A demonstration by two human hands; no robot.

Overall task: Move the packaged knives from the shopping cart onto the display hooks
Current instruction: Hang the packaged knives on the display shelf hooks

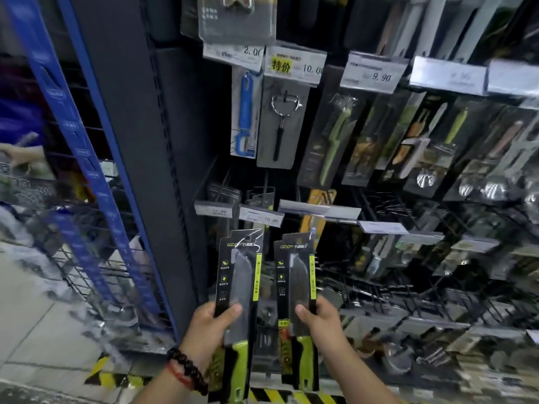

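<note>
Both arms reach up from the bottom edge toward the hook wall. The left hand (211, 325), at about 7 o'clock in the view, grips the left knife pack (237, 301) at its middle, thumb laid across the front and fingers hidden behind the card; a bead bracelet (186, 371) circles that wrist. The right hand (319, 319), near 6 o'clock, grips the right knife pack (296, 304) the same way, thumb on the front near the blade. Both packs stand upright, side by side with a narrow gap between them, green handles down, tops just below the lower price tags (259, 215).

The bare hooks (264, 185) at 12 o'clock from the packs are thin and dark; how far they stick out is hard to tell. The bottom ends of both packs are blurred. Printing on the cards is too small to read. Hanging goods to the right, from 1 to 4 o'clock, smear into streaks. A blue rack (87, 158) at 9 o'clock is also blurred, and what lies behind it cannot be made out. No cart can be identified with certainty.
</note>
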